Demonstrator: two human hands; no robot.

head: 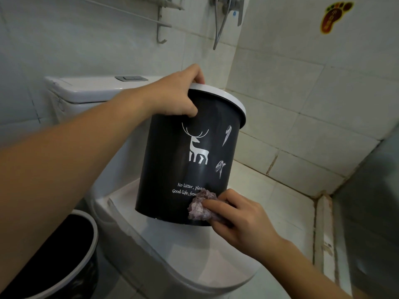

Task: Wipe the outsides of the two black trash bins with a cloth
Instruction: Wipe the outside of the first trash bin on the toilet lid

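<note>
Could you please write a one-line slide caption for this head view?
Left hand grips deer-print black bin over toilet; right hand presses cloth to it.

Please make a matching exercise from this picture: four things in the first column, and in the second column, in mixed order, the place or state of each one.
Column one
1. deer bin
2. cloth
3. second bin
4. footprint sticker

Column two
A. on the wall tiles, upper right
B. on the floor beside the toilet, lower left
C. held up by its rim in the left hand
D. pressed against the lower side of a bin by the right hand

Pairs: 1-C, 2-D, 3-B, 4-A
</note>
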